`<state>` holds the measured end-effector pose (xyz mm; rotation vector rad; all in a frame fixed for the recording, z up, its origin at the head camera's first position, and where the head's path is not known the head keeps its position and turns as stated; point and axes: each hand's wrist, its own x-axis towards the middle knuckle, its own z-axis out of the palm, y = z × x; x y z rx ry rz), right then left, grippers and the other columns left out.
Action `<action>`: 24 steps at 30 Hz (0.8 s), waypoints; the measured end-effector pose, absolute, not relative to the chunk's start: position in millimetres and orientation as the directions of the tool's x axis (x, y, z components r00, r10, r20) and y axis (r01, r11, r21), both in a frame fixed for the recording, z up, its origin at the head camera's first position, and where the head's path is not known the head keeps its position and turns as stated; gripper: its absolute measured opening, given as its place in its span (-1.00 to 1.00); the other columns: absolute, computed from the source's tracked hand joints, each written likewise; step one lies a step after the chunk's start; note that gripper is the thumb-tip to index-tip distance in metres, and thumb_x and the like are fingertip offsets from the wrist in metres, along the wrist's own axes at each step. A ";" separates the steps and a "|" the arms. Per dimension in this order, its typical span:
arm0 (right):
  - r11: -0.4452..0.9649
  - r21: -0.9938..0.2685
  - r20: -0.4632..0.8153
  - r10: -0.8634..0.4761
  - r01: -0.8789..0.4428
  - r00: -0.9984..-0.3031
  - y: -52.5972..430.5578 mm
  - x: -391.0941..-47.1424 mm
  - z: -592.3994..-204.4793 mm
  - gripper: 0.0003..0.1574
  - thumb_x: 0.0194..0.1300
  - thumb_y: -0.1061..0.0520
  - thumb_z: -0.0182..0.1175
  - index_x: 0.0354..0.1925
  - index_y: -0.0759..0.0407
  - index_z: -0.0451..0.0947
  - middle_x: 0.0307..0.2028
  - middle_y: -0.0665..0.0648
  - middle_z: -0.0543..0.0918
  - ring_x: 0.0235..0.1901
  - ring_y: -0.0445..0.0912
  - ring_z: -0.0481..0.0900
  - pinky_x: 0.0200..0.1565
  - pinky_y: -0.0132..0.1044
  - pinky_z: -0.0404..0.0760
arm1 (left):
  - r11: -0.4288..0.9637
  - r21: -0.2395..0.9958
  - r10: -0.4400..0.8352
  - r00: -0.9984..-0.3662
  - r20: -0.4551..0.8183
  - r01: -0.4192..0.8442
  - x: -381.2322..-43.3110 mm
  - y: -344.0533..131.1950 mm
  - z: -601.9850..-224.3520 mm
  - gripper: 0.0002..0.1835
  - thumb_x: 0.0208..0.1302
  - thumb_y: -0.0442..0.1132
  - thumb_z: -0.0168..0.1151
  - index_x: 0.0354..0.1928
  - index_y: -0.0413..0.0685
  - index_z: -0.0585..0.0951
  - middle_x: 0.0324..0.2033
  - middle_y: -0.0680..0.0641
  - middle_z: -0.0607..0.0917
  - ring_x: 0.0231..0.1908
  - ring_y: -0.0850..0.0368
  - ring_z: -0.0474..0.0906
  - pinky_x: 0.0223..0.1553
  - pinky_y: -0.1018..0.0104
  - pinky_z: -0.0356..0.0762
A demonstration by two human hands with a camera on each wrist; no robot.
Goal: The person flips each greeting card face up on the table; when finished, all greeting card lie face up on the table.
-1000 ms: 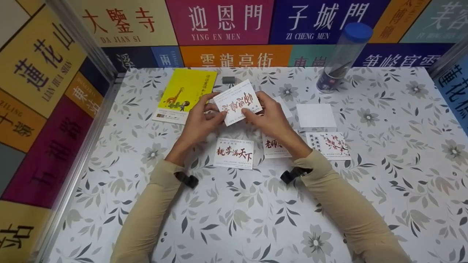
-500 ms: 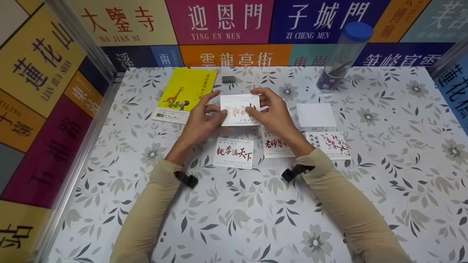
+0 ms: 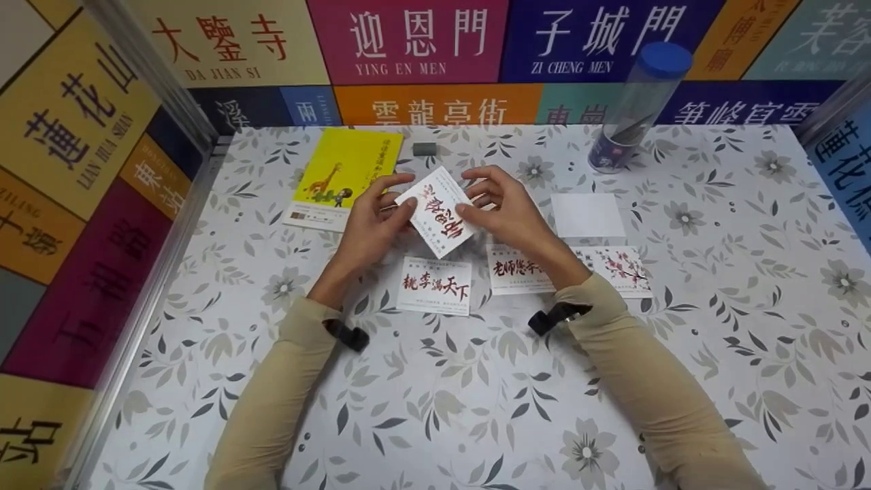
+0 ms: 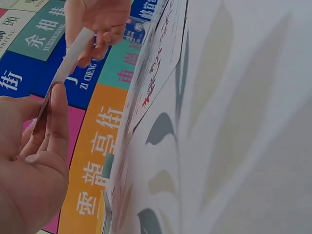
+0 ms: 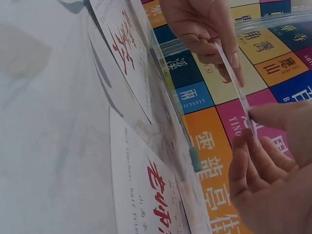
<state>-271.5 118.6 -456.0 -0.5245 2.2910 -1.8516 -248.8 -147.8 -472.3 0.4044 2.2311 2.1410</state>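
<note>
A white card with red Chinese lettering (image 3: 439, 214) is held above the table, turned corner-down in the head view. My left hand (image 3: 373, 221) pinches its left side between thumb and fingers. On the opposite side, my right hand (image 3: 509, 207) pinches it too, thumb on the lettered face. Both wrist views show the card (image 5: 239, 90) nearly edge-on between the hands. Just below lies a similar lettered card (image 3: 434, 286). Another lettered card (image 3: 516, 270) is partly hidden by the right forearm, next to a card with pink blossoms (image 3: 620, 271).
A blank white card (image 3: 589, 215) lies right of the right hand. Behind the left hand is a yellow booklet (image 3: 347, 170) with a giraffe, and a small grey block (image 3: 424, 148). A clear blue-capped tube (image 3: 636, 112) stands at the back right, before the printed wall panels (image 3: 435, 102).
The held card has turned between the hands, from tilted to square and then to corner-down, its lettering now running diagonally. Both hands stay nearly in place; the cards on the table have not moved.
</note>
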 end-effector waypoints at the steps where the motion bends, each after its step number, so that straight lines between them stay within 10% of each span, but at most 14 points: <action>1: 0.152 -0.972 0.101 -0.405 -0.176 -0.909 118.1 -271.3 -455.5 -0.27 0.41 0.17 0.45 0.46 0.09 0.45 0.03 0.21 0.76 -0.05 0.02 0.74 -0.01 -0.24 0.72 | 0.033 0.984 0.204 -0.965 0.167 0.177 -248.5 -147.4 -472.7 -0.52 0.64 -0.12 0.23 0.51 0.18 0.47 0.00 -0.17 0.84 -0.14 -0.10 0.83 -0.07 -0.03 0.83; 12: 0.048 -0.995 0.065 -0.368 -0.089 -0.927 114.1 -268.8 -452.6 -0.05 0.43 0.34 0.34 0.62 -0.02 0.20 0.00 0.23 0.63 -0.15 0.16 0.88 -0.16 -0.09 0.88 | 0.057 0.998 0.327 -0.945 -0.006 0.013 -246.0 -143.9 -473.7 -0.12 0.37 -0.10 0.55 0.61 0.23 0.27 0.06 -0.14 0.84 0.05 -0.10 0.83 0.13 0.13 0.79; 19: 0.043 -0.989 0.123 -0.320 -0.144 -0.939 114.8 -270.6 -453.4 -0.17 0.35 0.26 0.48 0.46 0.05 0.36 0.11 0.19 0.63 -0.03 0.04 0.77 -0.03 -0.23 0.81 | 0.145 0.983 0.332 -0.942 0.056 0.110 -246.7 -145.0 -473.2 -0.63 0.58 -0.29 0.23 0.34 0.05 0.56 0.12 -0.11 0.75 -0.07 -0.07 0.80 -0.02 -0.09 0.83; 24: 0.101 -0.975 0.157 -0.325 -0.200 -0.932 119.4 -271.6 -456.9 -0.27 0.40 0.23 0.45 0.44 -0.02 0.48 0.08 0.22 0.62 -0.26 -0.01 0.74 -0.21 -0.29 0.74 | 0.180 0.974 0.298 -0.951 0.080 0.139 -246.8 -146.5 -473.0 -0.56 0.60 -0.21 0.25 0.43 0.22 0.57 0.11 -0.08 0.70 -0.14 -0.05 0.82 -0.11 -0.04 0.85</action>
